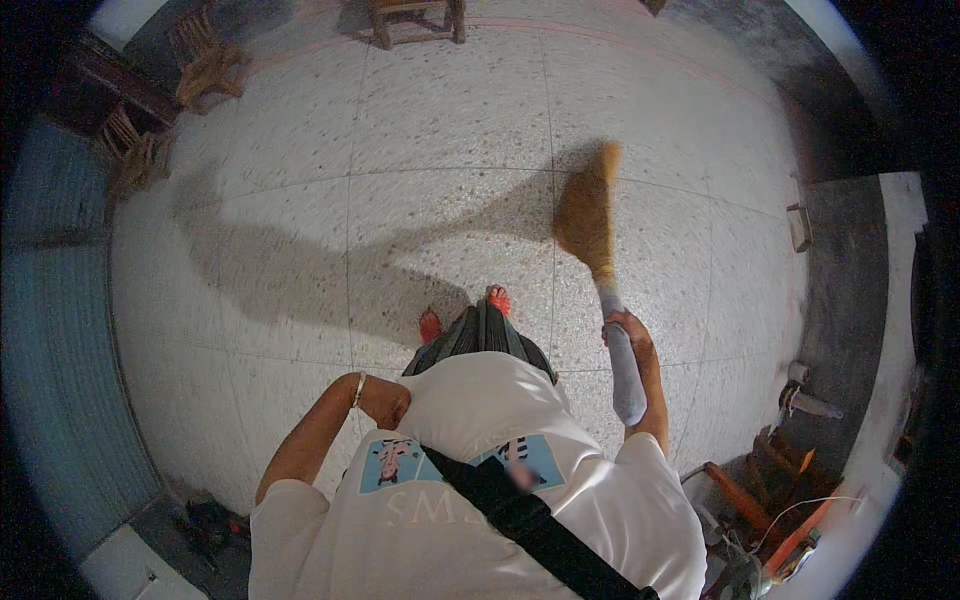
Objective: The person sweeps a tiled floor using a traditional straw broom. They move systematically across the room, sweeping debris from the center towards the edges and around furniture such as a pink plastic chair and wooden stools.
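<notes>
- The speckled pale floor [280, 130] spreads beneath and beyond both hands, crossed by thin joint lines.
- A blue ridged panel [55, 300] stands well off to the left of the left hand.
- The person's white shirt [600, 520] lies between the hands, nearer the body.
- Two wooden chairs [208, 65] stand far ahead and left of the left hand.
- The broom [603, 272] is in the right hand, its fan-shaped yellowish-brown head ahead of the fingers, its grey handle running back beside the forearm; whether the bristles touch the floor cannot be told.
- The right hand [630, 330] is closed around the handle.
- The left hand [385, 402] is folded into a fist against the shirt's side; whether it has hold of anything cannot be told.
- A pale bracelet [359, 388] circles the wrist just behind it.
</notes>
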### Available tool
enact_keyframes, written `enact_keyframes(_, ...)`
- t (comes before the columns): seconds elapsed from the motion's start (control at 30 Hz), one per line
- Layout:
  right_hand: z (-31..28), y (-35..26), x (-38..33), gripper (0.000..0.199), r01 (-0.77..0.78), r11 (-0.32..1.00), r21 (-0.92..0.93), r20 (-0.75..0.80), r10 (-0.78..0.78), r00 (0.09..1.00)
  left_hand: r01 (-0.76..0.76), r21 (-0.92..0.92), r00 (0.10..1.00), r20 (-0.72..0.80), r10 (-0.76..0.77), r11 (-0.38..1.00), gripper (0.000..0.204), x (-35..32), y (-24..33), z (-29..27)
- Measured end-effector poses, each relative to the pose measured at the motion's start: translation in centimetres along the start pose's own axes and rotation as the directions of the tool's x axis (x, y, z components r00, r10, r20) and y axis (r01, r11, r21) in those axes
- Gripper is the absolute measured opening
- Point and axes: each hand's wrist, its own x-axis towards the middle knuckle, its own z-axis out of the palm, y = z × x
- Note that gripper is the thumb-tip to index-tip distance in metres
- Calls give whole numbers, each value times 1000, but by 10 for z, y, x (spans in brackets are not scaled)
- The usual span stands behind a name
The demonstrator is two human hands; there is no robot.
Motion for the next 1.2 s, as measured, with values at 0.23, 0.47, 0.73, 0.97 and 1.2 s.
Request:
enact_keyframes(0.23,19,12,-5,34,243,968,59,-183,-229,956,31,59,991,125,-38,998,14,-21,22,-44)
enact_keyframes(0.47,133,-4,-15,53,231,973,-2,-1,-231,973,-11,284,987,155,-35,959,12,-40,30,-79)
enact_keyframes(0.73,138,33,25,42,188,977,-106,149,-171,974,32,285,976,196,-91,958,13,-56,47,-99)
enact_keyframes(0.97,20,90,6,26,226,874,-430,-42,-270,962,-60,265,968,250,-9,962,17,-69,49,-104)
enact_keyframes(1.2,56,25,-16,36,174,917,-360,-235,-269,934,17,192,976,210,-58,981,17,-76,35,-92)
